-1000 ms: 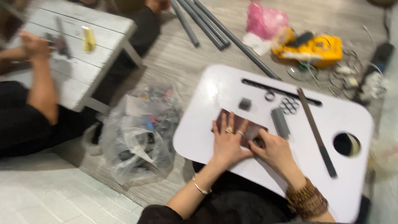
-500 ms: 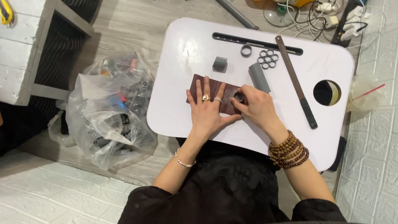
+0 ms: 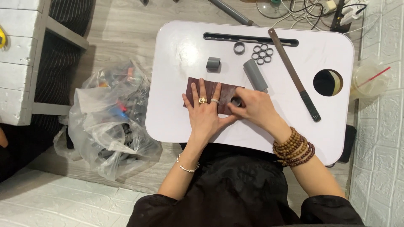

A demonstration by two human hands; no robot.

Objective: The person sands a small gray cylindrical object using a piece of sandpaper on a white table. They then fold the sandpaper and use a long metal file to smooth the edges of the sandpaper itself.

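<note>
My left hand [image 3: 205,112] lies flat, fingers spread, pressing a dark brown sheet of sandpaper [image 3: 227,93] onto the white lap table [image 3: 176,105]. My right hand [image 3: 254,108] grips a small grey pipe ring [image 3: 236,101] and holds it end-down on the sheet's right part. Just above my right hand lies a longer grey pipe piece [image 3: 255,75]. A short grey pipe piece [image 3: 213,63] stands above the sheet.
Near the table's far edge lie a single grey ring [image 3: 239,47], a cluster of several small rings [image 3: 262,53], a long dark file [image 3: 294,75] and a slot [image 3: 219,37]. A round hole [image 3: 328,82] is at the right. A plastic bag of parts [image 3: 109,122] sits on the floor left.
The camera has swung from the left toward straight down over the table. Both hands stay on the sandpaper; the right hand has shifted slightly with the ring.
</note>
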